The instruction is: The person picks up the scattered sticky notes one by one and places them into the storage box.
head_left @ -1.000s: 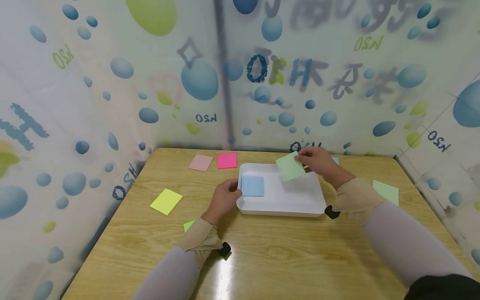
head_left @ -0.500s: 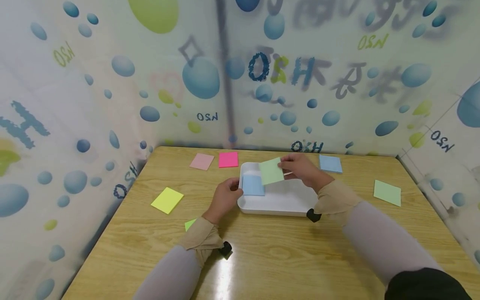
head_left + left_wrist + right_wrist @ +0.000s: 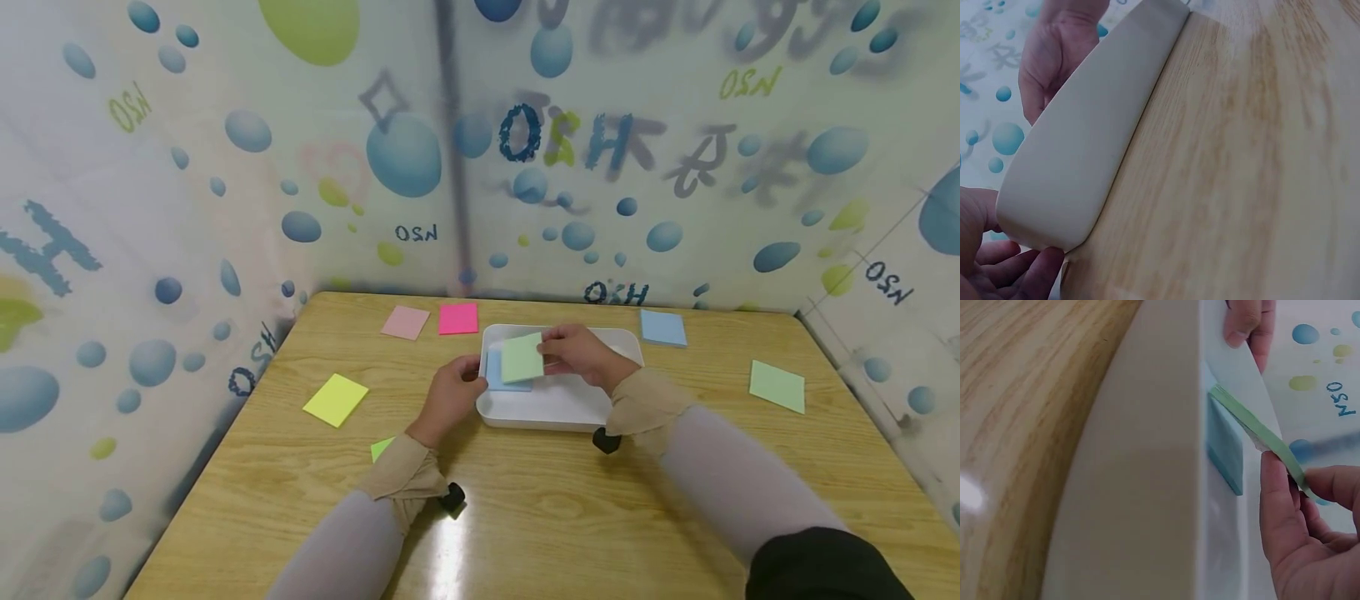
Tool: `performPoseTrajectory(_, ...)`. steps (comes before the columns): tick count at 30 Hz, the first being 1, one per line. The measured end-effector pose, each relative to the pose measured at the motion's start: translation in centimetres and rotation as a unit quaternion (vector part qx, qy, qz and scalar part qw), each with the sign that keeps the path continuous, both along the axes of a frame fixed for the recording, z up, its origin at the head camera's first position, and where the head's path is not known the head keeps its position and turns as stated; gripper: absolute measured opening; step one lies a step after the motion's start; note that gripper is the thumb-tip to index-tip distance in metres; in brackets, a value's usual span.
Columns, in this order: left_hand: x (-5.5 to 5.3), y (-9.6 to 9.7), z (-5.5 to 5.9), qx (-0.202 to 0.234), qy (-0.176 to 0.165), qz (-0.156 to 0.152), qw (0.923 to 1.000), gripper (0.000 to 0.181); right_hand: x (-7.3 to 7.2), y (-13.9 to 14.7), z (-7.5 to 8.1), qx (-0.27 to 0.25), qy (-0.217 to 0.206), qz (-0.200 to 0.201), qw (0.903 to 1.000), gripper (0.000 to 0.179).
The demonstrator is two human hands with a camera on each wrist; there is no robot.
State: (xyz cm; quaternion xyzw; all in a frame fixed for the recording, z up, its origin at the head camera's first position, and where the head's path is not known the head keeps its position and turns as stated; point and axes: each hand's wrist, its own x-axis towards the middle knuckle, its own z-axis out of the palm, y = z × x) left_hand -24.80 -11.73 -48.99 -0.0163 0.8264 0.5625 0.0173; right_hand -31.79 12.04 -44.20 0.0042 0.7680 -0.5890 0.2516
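Observation:
My right hand (image 3: 581, 354) pinches a pale green sticky note pad (image 3: 522, 358) by its right edge, thumb on one face and fingers on the other. The pad is tilted over the left part of a white tray (image 3: 558, 408). Beneath it, inside the tray, lies a light blue sticky note pad (image 3: 494, 372), partly covered by the green one in the head view. In the right wrist view the green pad (image 3: 1257, 427) bends slightly, its far edge close above the blue pad (image 3: 1225, 450). My left hand (image 3: 448, 396) grips the tray's left end, fingertips (image 3: 1044, 269) against its outer wall.
Around the tray on the wooden table (image 3: 570, 517) lie pink (image 3: 406, 322), magenta (image 3: 458, 318), yellow (image 3: 336, 401), blue (image 3: 663, 327) and pale green (image 3: 777, 387) sticky notes. A lime green note (image 3: 380, 448) is partly hidden by the left wrist. A patterned curtain (image 3: 300, 125) hangs behind.
My right hand has carried the pale green pad leftward and down, from over the tray's middle to over the blue pad. The left hand stays on the tray's end.

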Motion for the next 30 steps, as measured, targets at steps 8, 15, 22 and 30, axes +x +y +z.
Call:
performPoseTrajectory(8,0.2,0.0,0.0,-0.002,0.016,-0.004,0.9999,0.041,0.2,-1.1,-1.0,-0.009,-0.033,-0.009,0.9994,0.038)
performPoseTrajectory(15,0.2,0.0,0.2,-0.001,0.019,-0.007,0.9998,0.041,0.2,-1.4,-1.4,0.018,-0.04,-0.013,0.999,0.035)
performPoseTrajectory(22,0.1,0.0,0.2,-0.001,0.019,-0.006,0.9998,0.041,0.5,-1.9,-1.3,0.046,-0.021,-0.01,0.9987,0.032)
performPoseTrajectory(30,0.0,0.0,0.0,-0.001,0.019,-0.005,0.9998,0.042,0.8,-2.4,-1.2,0.062,-0.012,-0.007,0.998,0.029)
